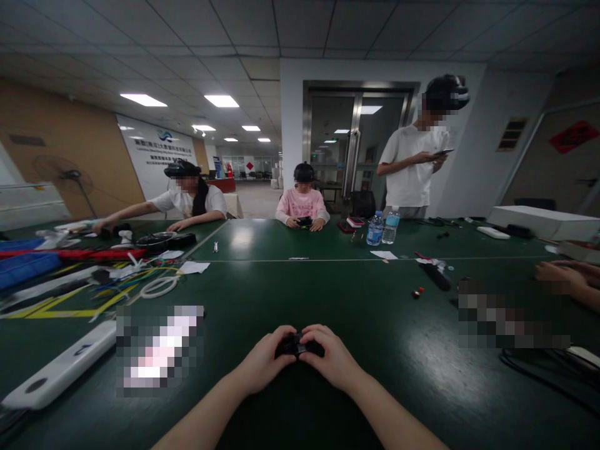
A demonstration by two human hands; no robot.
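A small black object is held between both my hands, just above the green table at the lower middle. My left hand wraps its fingers and thumb round the object's left end. On the right end, my right hand grips it the same way, with the thumb near the middle. The fingers cover much of the object, so I cannot tell exactly what it is.
To the left are a white power strip, a blurred-out device, cables and blue trays. Bottles stand at the far edge. Three people are across the table; another person's hands show at right.
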